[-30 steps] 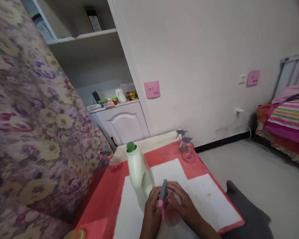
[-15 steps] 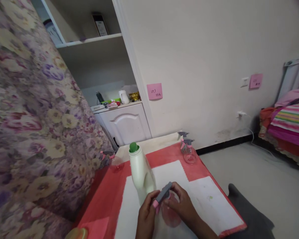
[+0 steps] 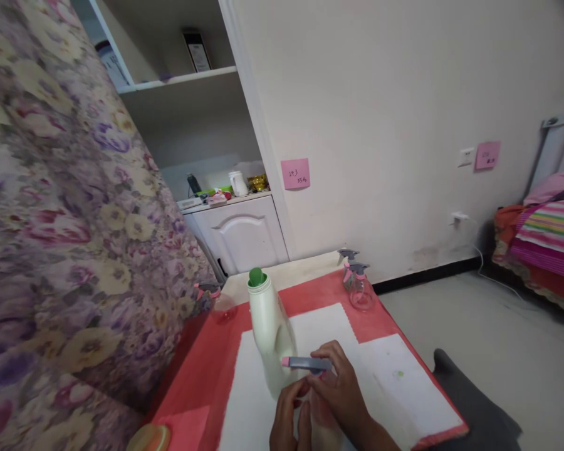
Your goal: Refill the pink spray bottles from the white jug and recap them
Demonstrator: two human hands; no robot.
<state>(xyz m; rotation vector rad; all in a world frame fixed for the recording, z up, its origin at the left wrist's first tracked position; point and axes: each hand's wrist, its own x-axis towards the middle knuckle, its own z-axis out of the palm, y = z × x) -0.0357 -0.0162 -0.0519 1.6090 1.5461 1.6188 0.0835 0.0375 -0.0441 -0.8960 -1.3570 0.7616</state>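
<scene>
My right hand (image 3: 341,385) is closed round the neck of a spray bottle, at its grey and pink spray head (image 3: 306,364). The nozzle points left. My left hand (image 3: 291,416) is at the bottle's left side with curled fingers, its fingertips by the pink collar; whether it grips anything is hidden. The clear bottle body shows partly between my hands. Just behind and left of them stands a pale green jug (image 3: 269,332) with a green piece (image 3: 256,277) in its mouth.
Spray bottles (image 3: 361,293) stand at the table's back right, another (image 3: 223,307) at the back left by the floral curtain (image 3: 75,250). White sheets (image 3: 404,382) lie on the red cover (image 3: 192,363). A round container (image 3: 149,438) is at the front left.
The spray head has turned from a slant to nearly level, its nozzle now pointing left. My left hand has dropped lower, away from the nozzle. The view has shifted slightly.
</scene>
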